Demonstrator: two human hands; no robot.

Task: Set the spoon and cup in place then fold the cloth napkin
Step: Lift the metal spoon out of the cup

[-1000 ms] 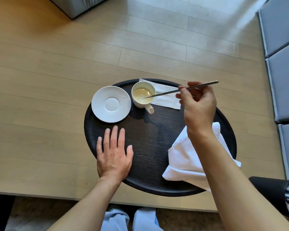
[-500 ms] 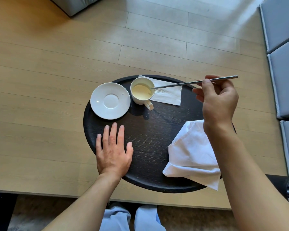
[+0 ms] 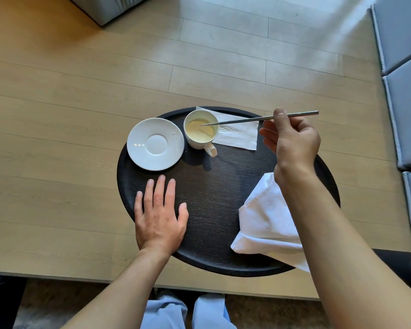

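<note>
Here, a round dark tray point(image 3: 223, 252) sits on a pale wooden table point(image 3: 57, 162). The right hand point(image 3: 292, 141) pinches a long metal spoon point(image 3: 259, 118) — its tip dips into the white cup point(image 3: 199, 129) of creamy liquid. An empty saucer point(image 3: 155, 143) lies just beside the cup. The left hand point(image 3: 160, 217) rests flat, fingers spread. The white cloth napkin point(image 3: 266, 222) lies rumpled under the right forearm — a paper napkin point(image 3: 240, 136) behind the cup.

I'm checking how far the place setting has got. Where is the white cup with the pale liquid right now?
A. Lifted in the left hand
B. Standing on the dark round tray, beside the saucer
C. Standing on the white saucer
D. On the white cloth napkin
B: the white cup stands on the dark round tray, just right of the empty white saucer.
</note>
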